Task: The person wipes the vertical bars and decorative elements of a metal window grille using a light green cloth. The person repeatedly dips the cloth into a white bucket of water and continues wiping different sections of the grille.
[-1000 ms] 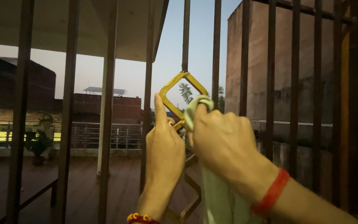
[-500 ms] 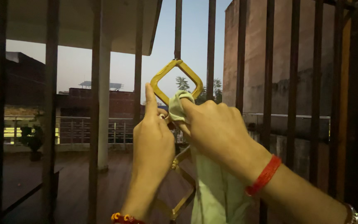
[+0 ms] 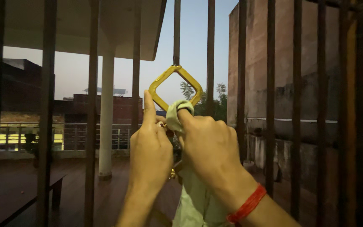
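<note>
Right hand (image 3: 209,147): grip closed around pale green cloth (image 3: 177,111), pressed against lower corner of gold diamond ornament (image 3: 175,87) on window bars. Left hand (image 3: 150,149): forefinger raised, touching ornament's left edge

Both hands are sitting lower against the yellow diamond-shaped grille piece (image 3: 175,87) than a second ago: the right hand (image 3: 209,149) is pressing the pale green cloth (image 3: 177,111) against the diamond's lower corner rather than its right side, so more of the diamond is showing above the knuckles. The left hand (image 3: 150,155) is drawing closer to the right one, its forefinger now reaching only to the diamond's lower left edge. The view is shifting rightward and slightly up, with the white pillar (image 3: 106,113) now standing clear between the bars.
</note>
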